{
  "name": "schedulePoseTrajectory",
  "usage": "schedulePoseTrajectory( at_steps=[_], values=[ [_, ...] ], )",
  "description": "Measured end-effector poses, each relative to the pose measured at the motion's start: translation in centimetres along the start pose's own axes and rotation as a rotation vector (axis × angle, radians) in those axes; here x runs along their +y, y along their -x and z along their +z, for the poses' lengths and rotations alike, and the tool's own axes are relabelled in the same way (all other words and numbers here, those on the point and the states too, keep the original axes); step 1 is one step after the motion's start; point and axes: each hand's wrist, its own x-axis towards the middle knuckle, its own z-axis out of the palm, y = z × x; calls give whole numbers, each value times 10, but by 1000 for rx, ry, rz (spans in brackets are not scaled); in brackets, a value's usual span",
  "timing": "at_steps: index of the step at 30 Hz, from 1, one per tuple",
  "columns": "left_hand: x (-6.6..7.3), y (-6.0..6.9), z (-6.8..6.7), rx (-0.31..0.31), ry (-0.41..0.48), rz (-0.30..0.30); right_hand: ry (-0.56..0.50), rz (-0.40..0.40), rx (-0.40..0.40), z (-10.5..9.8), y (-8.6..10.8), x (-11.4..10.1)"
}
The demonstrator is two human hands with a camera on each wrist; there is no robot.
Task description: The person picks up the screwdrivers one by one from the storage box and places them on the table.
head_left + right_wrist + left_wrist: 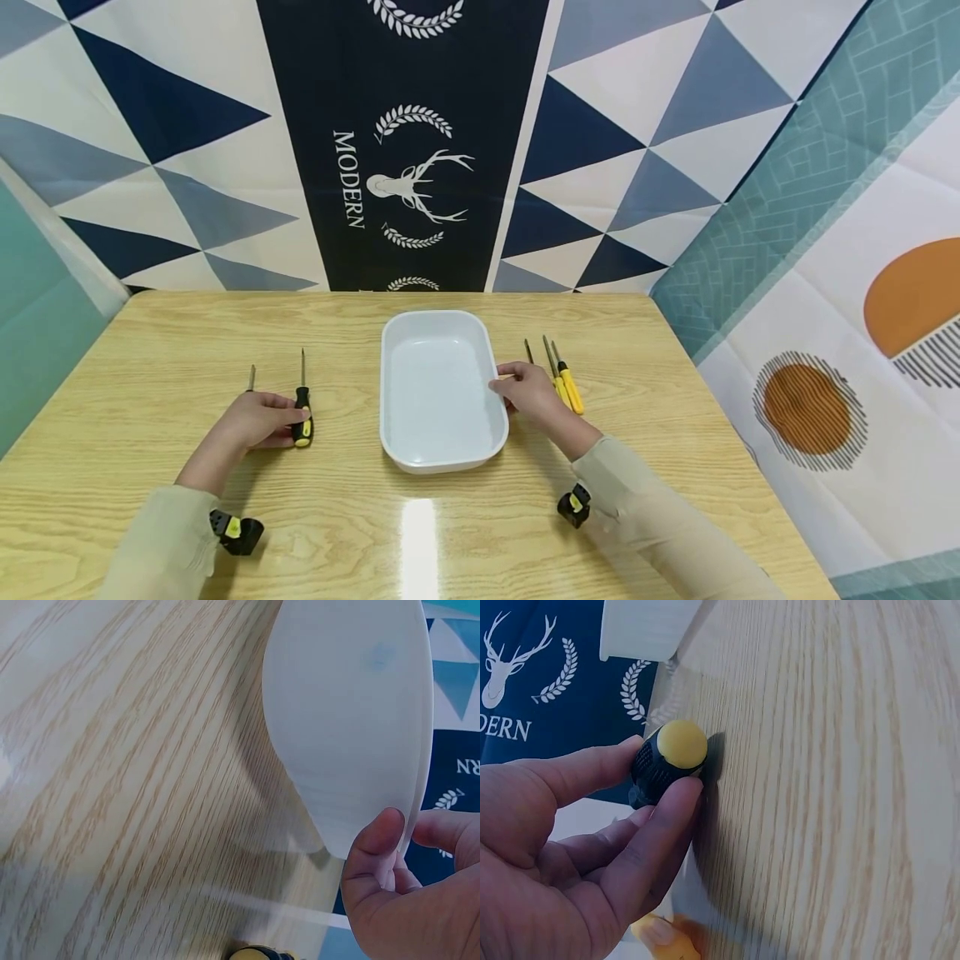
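My left hand (258, 419) pinches the black-and-yellow handle of a screwdriver (302, 429) between thumb and fingers. Its thin shaft points toward the table's far edge. In the left wrist view the handle's round yellow end (682, 744) faces the camera, close to the wood; whether it touches I cannot tell. A white rectangular tray (442, 458) stands mid-table with nothing in it. At the tray's right side my right hand (534, 392) pinches the rim, thumb and fingers on either side of the wall (352, 727) in the right wrist view.
Another screwdriver's shaft (252, 377) shows behind my left hand, its handle hidden. Right of the tray lie yellow-handled screwdrivers (570, 387), partly covered by my right hand. The wooden table (337, 517) ends at a patterned cloth wall (420, 75).
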Motion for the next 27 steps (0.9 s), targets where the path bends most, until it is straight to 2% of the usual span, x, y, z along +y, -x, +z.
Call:
schedulePoseTrajectory(
  at_steps=[13,27],
  values=[
    [2,1,3,39,-47,-16,9,-5,0,-2,1,1],
    [12,6,5,80,-205,-13,9,19,6,-5,0,3]
  ],
)
